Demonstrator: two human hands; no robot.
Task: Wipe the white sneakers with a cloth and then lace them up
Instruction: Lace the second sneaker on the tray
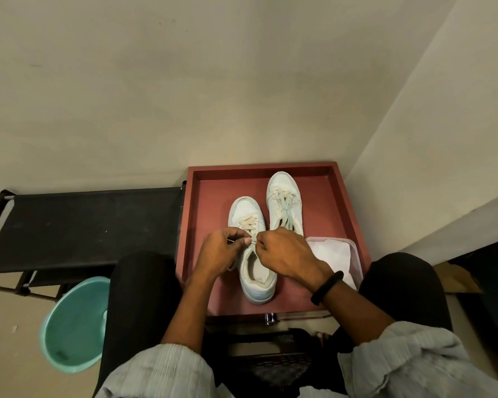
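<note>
The red tray (348, 202) fills the middle of my feed. Inside it the near sneaker (256, 282) lies just left of the far sneaker (283, 185), both toes pointing away. I see both forearms reaching in, wrists bent down over the near sneaker's tongue. The left hand (217, 254) and right hand (285, 252) each have a tight fingertip grip on the lace (249, 222), thumbs almost touching, other fingers curled.

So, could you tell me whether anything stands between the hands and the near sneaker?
Nothing visible: the left hand and right hand pinch the lace on the near sneaker; the far sneaker lies beside it.
</note>
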